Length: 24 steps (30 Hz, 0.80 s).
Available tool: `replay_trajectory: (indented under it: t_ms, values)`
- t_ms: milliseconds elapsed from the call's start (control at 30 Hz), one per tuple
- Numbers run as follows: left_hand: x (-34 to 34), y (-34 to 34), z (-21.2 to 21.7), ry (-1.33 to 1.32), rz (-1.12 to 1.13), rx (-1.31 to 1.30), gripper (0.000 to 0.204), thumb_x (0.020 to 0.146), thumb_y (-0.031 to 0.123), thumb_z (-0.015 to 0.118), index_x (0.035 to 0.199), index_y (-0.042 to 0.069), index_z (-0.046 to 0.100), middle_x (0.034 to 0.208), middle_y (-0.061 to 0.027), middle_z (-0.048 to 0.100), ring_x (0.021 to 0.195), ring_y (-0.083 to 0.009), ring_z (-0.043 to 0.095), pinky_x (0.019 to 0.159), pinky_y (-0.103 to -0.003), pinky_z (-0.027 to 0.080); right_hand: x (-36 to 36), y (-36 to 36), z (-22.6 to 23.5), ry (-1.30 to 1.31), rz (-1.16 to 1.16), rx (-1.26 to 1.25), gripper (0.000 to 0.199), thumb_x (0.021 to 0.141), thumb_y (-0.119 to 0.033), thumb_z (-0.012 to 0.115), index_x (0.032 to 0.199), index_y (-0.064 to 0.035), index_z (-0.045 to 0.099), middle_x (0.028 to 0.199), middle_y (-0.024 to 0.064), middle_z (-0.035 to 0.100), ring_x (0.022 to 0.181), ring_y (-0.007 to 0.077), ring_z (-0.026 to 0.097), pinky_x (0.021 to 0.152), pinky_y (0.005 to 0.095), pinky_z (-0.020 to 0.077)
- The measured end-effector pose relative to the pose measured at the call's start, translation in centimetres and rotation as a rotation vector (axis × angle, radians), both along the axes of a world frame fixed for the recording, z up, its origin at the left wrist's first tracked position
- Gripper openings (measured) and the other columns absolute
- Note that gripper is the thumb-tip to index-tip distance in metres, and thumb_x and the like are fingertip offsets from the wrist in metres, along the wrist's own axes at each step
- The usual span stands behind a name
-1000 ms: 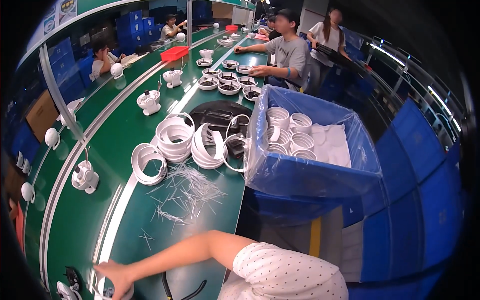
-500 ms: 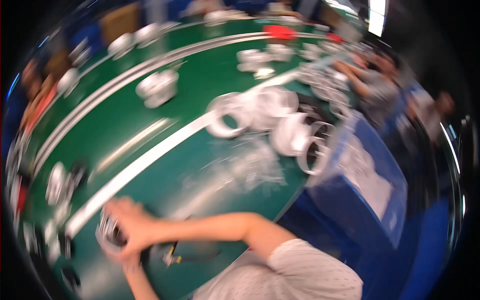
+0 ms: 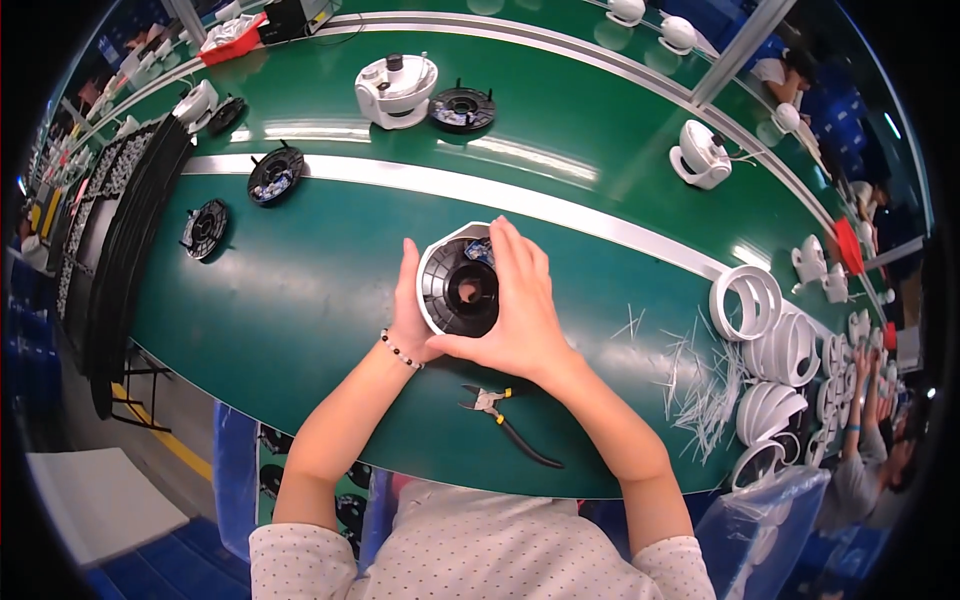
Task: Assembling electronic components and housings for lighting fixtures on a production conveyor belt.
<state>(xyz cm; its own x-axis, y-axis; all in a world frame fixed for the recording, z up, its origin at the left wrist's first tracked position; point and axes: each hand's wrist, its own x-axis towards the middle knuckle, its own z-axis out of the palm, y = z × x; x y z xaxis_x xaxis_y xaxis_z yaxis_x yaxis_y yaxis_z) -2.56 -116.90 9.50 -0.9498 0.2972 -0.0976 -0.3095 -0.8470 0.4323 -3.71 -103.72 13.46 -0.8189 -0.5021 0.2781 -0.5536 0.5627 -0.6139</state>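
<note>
Between my two hands is a round white plastic housing (image 3: pixel 428 268) with a black ribbed inner part, a central hole and a small blue circuit board. My left hand (image 3: pixel 408 308) wraps its left side, with a beaded bracelet at the wrist. Along the right side and lower edge, my right hand (image 3: pixel 522 312) grips it, thumb underneath and fingers over the far rim. Below the right forearm's inner side lie diagonal cutters (image 3: pixel 512 428) with dark handles and yellow parts. Two black round parts with boards, one flat disc (image 3: pixel 206 230) and another disc (image 3: pixel 276 176), lie to the left.
White cut plastic strips (image 3: pixel 690 385) lie scattered at right, beside white rings (image 3: pixel 745 303). A plastic-lined bin (image 3: pixel 765 530) stands at lower right. Stacked black trays (image 3: pixel 125 250) border the left. Beyond the white strip stand a white housing (image 3: pixel 397 92) and a white device (image 3: pixel 702 155).
The view has swung left, bringing my hands and the housing from the lower left to the middle. Both hands remain on the housing. The picture is sharper now.
</note>
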Motion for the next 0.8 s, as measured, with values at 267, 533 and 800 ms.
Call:
replay_trajectory:
  t_ms: [267,533,800]
  values:
    - [-0.3,-0.7,0.2,0.043,-0.065,0.022,0.079,0.079,0.068,0.019,0.125,0.007,0.038,0.120,-0.0104,0.047,0.108,-0.0230,0.048,0.092,-0.037,0.041,-0.3,-0.4,1.0,0.047,0.010,0.084,0.113,0.044,-0.044,0.079,0.127,0.0068,0.023,0.124,0.0243,0.029,0.113,0.0387,0.031,0.095,0.0451,0.0285]
    - [-0.1,-1.2,-1.2,0.047,-0.173,0.187,0.076,0.079,0.068,0.022,0.124,0.010,0.039,0.118,-0.0108,0.047,0.106,-0.0245,0.049,0.089,-0.039,0.043,-0.8,0.2,1.2,0.098,0.143,0.079,0.106,0.042,-0.045,0.078,0.121,0.0080,0.032,0.121,0.0222,0.032,0.112,0.0378,0.032,0.089,0.0446,0.0315]
    - [0.7,1.0,-1.5,-0.090,-0.029,0.054,0.048,0.070,0.018,0.048,0.113,-0.002,0.046,0.106,-0.0143,0.055,0.097,-0.0248,0.054,0.087,-0.036,0.044,0.9,1.1,-3.0,0.071,-0.139,-0.057,0.108,0.045,-0.042,0.075,0.128,0.0025,0.022,0.127,0.0214,0.031,0.118,0.0364,0.031,0.093,0.0443,0.0281]
